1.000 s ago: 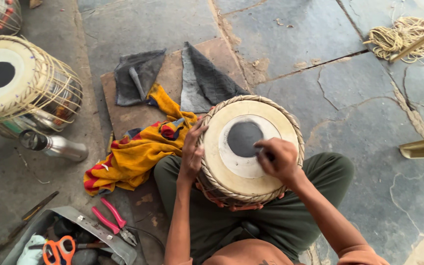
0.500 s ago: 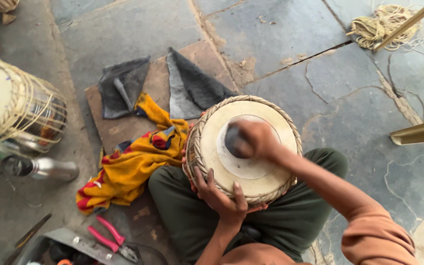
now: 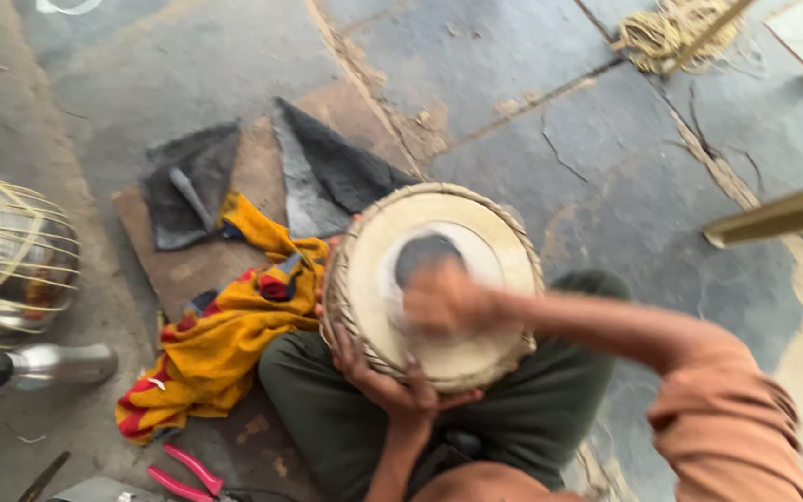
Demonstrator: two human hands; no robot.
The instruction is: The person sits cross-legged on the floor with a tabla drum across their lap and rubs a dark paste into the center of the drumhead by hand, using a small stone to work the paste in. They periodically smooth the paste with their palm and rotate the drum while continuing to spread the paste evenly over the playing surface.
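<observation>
Drum [image 3: 462, 358] rim cupped by left hand [image 3: 388, 381] — right hand [image 3: 443, 299] on drumhead.

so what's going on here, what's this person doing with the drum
A person sits cross-legged on a stone floor with a round drum resting in their lap. The left hand cups the drum's near rim from below, steadying it. The right hand, blurred with motion, presses on the pale drumhead beside its dark centre patch. A yellow and red cloth lies to the left, red-handled pliers near the bottom edge, and a second drum stands at far left.
</observation>
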